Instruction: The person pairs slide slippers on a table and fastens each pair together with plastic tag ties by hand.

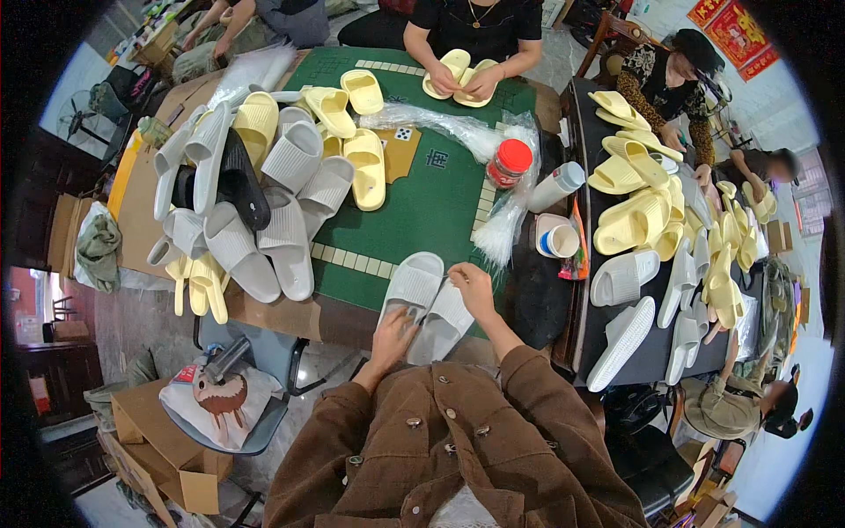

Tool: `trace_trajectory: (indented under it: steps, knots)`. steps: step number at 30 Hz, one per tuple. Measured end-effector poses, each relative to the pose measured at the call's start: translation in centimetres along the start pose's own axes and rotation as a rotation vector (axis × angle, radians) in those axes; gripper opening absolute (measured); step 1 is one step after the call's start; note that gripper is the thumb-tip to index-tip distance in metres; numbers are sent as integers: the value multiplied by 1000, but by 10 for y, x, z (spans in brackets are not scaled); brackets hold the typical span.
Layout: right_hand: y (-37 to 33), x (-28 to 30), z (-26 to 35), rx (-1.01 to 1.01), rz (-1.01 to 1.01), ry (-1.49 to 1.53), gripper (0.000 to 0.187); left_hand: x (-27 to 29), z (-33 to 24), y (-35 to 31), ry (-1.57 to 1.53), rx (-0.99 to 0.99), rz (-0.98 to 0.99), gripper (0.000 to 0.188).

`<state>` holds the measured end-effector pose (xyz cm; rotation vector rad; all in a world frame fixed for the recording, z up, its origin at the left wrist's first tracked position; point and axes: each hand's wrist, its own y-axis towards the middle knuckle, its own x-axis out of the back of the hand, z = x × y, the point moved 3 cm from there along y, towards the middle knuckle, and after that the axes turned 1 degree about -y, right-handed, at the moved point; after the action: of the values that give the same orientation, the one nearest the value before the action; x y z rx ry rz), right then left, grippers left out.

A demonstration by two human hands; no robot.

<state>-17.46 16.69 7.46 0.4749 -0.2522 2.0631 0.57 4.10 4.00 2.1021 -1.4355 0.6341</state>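
Observation:
A pair of grey slippers [414, 286] lies side by side at the near edge of the green table mat, toes pointing away from me. My left hand [393, 341] is at the left slipper's heel half, its fingers bent against the inner edge and partly blurred. Over the strap of the right slipper [447, 322], my right hand [473, 290] has its fingertips pinched together. Whatever they hold is too small to make out. Bundles of thin clear plastic strands [493, 236] lie beyond my right hand, near a red-lidded jar [510, 164].
Grey, black and yellow slippers [368, 167] are heaped at the left. A white bottle [556, 185] and a paper cup [559, 239] stand at the right. More slippers cover a dark side table [576, 348]. Across the mat, a person's hands [466, 84] hold yellow slippers. A chair [255, 431] stands lower left.

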Motion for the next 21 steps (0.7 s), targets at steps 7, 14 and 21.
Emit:
trace_trajectory:
  steps: [7, 14, 21]
  knots:
    - [-15, -7, 32, 187, 40, -60, 10, 18, -40, 58, -117, 18, -207, 18]
    - [-26, -1, 42, 78, -46, 124, 10, 13, -60, 84, -437, 195, -11, 15]
    - [-47, -1, 39, -64, -94, 302, 12, 16, -72, 75, -263, 41, -61, 10]
